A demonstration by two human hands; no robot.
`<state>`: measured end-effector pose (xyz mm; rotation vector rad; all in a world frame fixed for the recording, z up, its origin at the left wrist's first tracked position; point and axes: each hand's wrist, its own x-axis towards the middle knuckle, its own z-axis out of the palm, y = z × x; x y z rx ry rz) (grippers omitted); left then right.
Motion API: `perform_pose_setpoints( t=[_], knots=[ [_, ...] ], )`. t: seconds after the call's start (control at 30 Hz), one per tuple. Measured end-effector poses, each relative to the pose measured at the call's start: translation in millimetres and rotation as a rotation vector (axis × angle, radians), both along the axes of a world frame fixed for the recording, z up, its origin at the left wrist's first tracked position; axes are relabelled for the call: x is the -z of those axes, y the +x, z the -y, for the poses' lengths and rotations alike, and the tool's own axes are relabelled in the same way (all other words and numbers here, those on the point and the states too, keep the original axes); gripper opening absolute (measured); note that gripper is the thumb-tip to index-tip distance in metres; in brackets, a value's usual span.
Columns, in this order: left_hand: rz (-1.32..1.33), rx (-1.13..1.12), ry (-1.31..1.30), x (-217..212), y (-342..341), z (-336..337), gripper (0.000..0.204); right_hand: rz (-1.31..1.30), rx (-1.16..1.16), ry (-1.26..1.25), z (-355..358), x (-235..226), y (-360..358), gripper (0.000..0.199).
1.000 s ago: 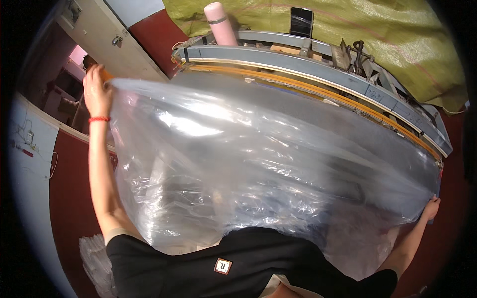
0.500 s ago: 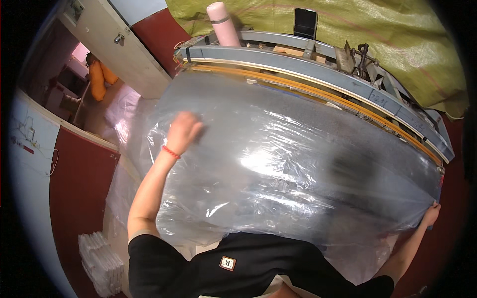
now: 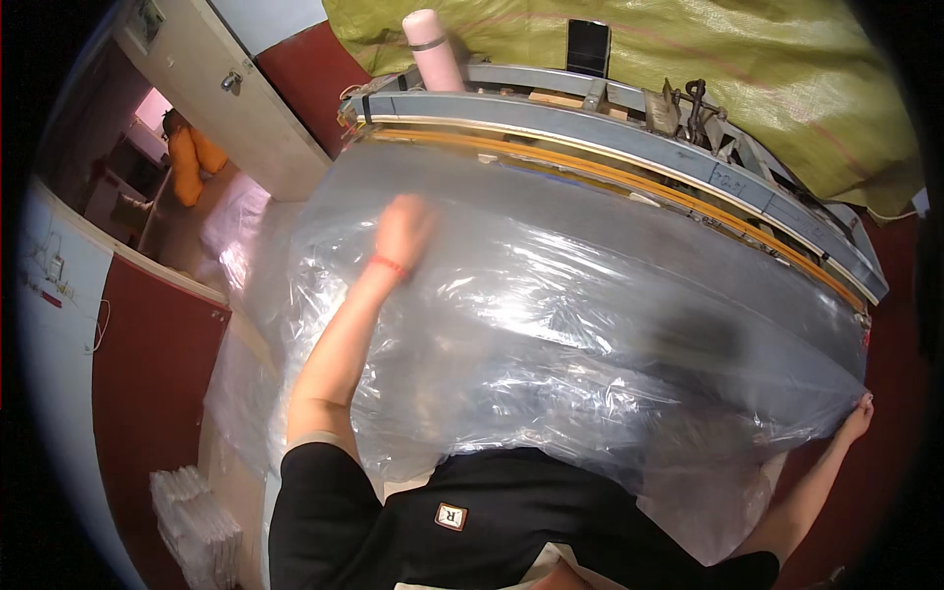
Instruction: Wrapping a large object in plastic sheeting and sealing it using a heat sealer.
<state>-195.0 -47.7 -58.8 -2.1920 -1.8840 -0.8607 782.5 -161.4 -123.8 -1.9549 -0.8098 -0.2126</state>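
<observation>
A wide sheet of clear plastic film (image 3: 551,295) lies wrinkled over the work table in front of me, its near edge against my body. Over the film's left part is my left hand (image 3: 401,231), wearing a red bracelet; its fingers are smeared by motion, and whether it touches the film I cannot tell. At the far right, my right hand (image 3: 859,417) pinches the film's corner and draws it into taut folds.
Along the table's back runs a grey metal frame (image 3: 551,113) with an orange strip (image 3: 590,172). A pink bottle (image 3: 433,54) stands behind it. Folded clear plastic (image 3: 197,526) is stacked at lower left. Through the open door (image 3: 226,98), a person in orange (image 3: 187,157) is visible.
My left hand has moved right and slightly away from me across the film. The right hand keeps its pinch on the corner, and the film's wrinkles have shifted.
</observation>
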Motion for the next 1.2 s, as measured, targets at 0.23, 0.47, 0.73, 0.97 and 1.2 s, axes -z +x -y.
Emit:
perform_pose_setpoints(
  t=[0.23,0.47,0.73,0.97,1.2],
  knots=[
    [0.076,-0.060,0.017,1.5,-2.7,-9.9,0.011,-0.324,-0.182,0.329,42.8,-36.1,-8.8,0.033],
    [0.676,-0.115,0.353,-53.2,4.6,-33.7,0.017,-0.496,-0.089,0.433,-13.2,-90.9,-79.6,0.028],
    [1.041,-0.187,0.183,42.2,-69.1,-129.4,0.009,-0.129,-0.194,0.323,-150.5,-16.3,-129.1,0.014],
    [1.101,-0.098,0.212,64.9,-93.1,-178.4,0.014,-0.179,-0.175,0.335,-182.3,-19.6,-135.4,0.017],
    [1.081,-0.046,0.265,59.6,-86.3,-174.7,0.016,-0.027,-0.017,0.346,-186.1,-19.4,-122.8,0.017]
  ],
)
